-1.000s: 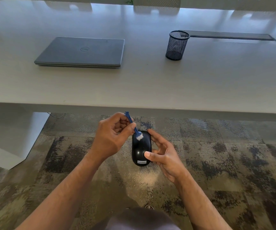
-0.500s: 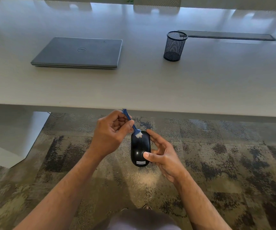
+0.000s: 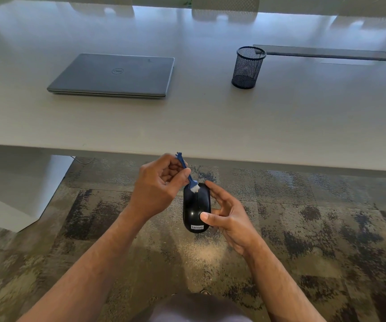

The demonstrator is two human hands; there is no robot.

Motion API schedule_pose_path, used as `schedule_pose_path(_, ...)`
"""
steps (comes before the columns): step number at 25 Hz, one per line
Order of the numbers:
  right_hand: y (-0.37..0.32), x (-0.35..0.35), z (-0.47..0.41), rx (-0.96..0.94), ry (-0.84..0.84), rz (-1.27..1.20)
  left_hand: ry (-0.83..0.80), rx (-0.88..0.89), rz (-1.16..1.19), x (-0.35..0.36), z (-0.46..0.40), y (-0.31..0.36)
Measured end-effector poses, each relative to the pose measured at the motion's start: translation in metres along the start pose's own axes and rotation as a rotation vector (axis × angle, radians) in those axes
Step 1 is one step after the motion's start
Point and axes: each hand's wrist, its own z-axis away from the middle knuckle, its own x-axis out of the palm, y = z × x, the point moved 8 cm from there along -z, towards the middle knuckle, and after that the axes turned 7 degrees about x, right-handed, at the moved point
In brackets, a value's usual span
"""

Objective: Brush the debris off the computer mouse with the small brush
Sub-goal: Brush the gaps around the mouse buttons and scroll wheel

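Observation:
A glossy black computer mouse [image 3: 195, 205] with a white label near its rear is held in the air below the table's front edge, over the carpet. My right hand [image 3: 229, 217] holds it from the right side, thumb on top near the label, fingers along its far side. My left hand [image 3: 158, 185] pinches the blue handle of a small brush [image 3: 188, 175]. The brush's white bristles touch the front top of the mouse. The handle's end sticks up past my fingers.
A closed grey laptop [image 3: 115, 75] lies on the white table [image 3: 210, 126] at the left. A black mesh pen cup [image 3: 247, 67] stands right of centre, with a dark cable slot [image 3: 322, 53] behind it. Patterned carpet [image 3: 315, 228] spreads below.
The brush bristles have stayed on the mouse's front end, shifting only slightly. Both hands and the mouse keep nearly the same place; the camera view has drifted a little.

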Motion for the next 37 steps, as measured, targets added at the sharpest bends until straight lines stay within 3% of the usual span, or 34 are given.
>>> schedule_pose_path(4,-0.002,-0.002,0.000,0.001,0.001,0.014,0.007,-0.014,-0.139,-0.009,-0.001,-0.005)
schedule_pose_path(10,-0.001,0.001,-0.002,0.003,-0.015,0.015,-0.025,0.028,-0.041,0.000,-0.004,0.003)
schedule_pose_path(15,-0.002,-0.003,-0.003,-0.017,-0.003,0.016,-0.017,0.024,-0.180,-0.007,-0.007,-0.005)
schedule_pose_path(22,-0.003,0.000,-0.004,-0.008,-0.021,0.019,-0.061,0.075,-0.112,0.005,-0.012,0.003)
schedule_pose_path(31,-0.006,-0.001,-0.002,-0.011,-0.026,0.024,-0.061,0.017,-0.017,0.006,-0.013,0.001)
schedule_pose_path(37,-0.007,-0.003,0.003,-0.018,-0.037,0.011,-0.083,-0.052,-0.079,0.002,-0.012,-0.014)
